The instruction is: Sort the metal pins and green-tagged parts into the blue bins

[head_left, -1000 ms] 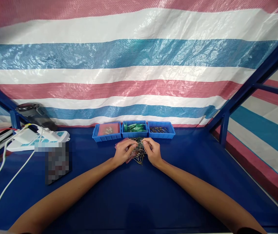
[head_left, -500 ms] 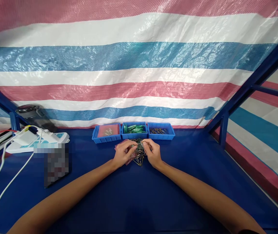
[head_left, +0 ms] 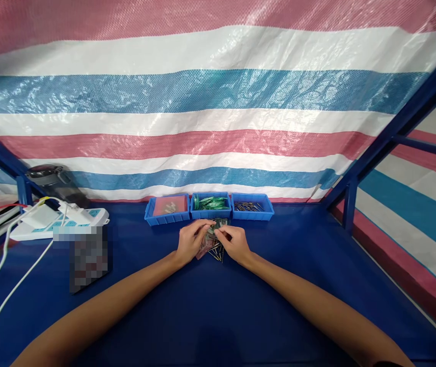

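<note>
Both hands work close together over a small pile of thin dark-and-brass metal pins (head_left: 217, 252) on the blue table. My left hand (head_left: 192, 240) is closed in a pinch, its fingertips at the left of the pile. My right hand (head_left: 236, 241) pinches too, thumb and forefinger almost meeting the left fingertips. What either pinch holds is too small to make out. Under my left hand lies a piece of clear pinkish plastic (head_left: 203, 250). Some greenish plastic (head_left: 223, 223) shows behind the fingers.
Behind the hands stand three blue bins: the left bin (head_left: 167, 219) with a pink sheet and small pale pieces, the middle bin (head_left: 211, 212) with green pieces, the right bin (head_left: 254, 216) with dark pins. Leftward are a power strip (head_left: 99, 218), white cables and a blurred dark device (head_left: 90, 262).
My right hand has shifted slightly left and down, bringing its fingertips nearer to my left hand. The left hand has moved only a little; the bins stay put.
</note>
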The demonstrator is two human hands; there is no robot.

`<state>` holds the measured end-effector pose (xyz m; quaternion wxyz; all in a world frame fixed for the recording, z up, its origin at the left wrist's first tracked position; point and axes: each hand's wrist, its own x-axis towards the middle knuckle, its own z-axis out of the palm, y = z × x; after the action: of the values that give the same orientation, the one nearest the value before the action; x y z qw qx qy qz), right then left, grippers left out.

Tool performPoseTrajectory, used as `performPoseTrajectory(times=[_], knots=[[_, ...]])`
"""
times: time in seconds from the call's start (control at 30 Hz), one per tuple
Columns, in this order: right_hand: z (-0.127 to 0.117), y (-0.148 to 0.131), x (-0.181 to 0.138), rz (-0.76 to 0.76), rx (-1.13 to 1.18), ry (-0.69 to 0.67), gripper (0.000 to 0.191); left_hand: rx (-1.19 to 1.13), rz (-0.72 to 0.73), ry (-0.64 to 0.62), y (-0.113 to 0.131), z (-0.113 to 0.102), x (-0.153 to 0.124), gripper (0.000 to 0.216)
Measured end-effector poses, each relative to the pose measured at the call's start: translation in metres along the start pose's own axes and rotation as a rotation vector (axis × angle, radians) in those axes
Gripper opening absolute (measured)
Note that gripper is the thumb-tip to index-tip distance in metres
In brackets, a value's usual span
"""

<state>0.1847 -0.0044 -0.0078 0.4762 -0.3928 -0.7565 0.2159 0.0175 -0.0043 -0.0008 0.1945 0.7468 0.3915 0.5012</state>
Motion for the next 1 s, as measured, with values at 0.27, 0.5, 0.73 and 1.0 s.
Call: performPoseTrajectory(times=[0.27, 0.5, 0.73, 1.0], knots=[[-0.0040, -0.0062, 0.0002, 0.019, 0.019, 0.057, 0.030, 0.057, 0.037, 0.012, -0.0030, -0.0006, 0.0016, 0.029], [-0.0047, -0.0053, -0.0004, -0.002, 0.089, 0.058, 0.027, 0.044, 0.048, -0.001, -0.0048, 0.0017, 0.0022, 0.028], [-0.0008, 0.0010, -0.0018, -0.106, 0.043, -0.043, 0.024, 0.027, 0.021, 0.000, -0.0084, 0.0034, -0.0011, 0.026], [-0.0046, -0.0036, 0.0006, -0.029, 0.034, 0.017, 0.036, 0.096, 0.056, -0.038, -0.0037, 0.0022, 0.0025, 0.020]])
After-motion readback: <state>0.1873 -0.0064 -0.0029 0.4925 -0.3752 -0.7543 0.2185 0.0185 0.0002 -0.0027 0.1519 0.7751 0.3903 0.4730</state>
